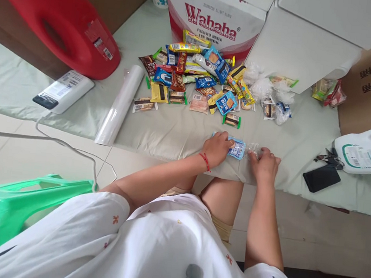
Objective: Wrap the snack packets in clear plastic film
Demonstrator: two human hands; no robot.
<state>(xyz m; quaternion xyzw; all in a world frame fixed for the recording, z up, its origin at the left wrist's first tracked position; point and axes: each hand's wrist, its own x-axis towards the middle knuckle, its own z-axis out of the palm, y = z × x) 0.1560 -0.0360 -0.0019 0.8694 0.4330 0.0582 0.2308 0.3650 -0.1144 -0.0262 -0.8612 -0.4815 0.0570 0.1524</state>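
Observation:
My left hand (219, 150) is closed over the left part of a blue snack packet (238, 149) near the front edge of the covered surface. Just right of it, my right hand (265, 164) pinches crumpled clear plastic (254, 149) between thumb and fingers. Whether the packet lies partly inside the plastic, I cannot tell. Beyond both hands spreads a pile of wrapped snacks (178, 81) in several colours. A green-ended packet (231, 120) is the nearest of them. Bundles in clear plastic (262, 88) lie at the pile's right side.
A clear plastic roll (120, 105) lies left of the pile, beside a white device (65, 91) with a cable. Behind stand a Wahaha carton (214, 22) and a red jug (62, 15). At right are a phone (321, 178), keys (331, 158) and a white bottle (366, 149).

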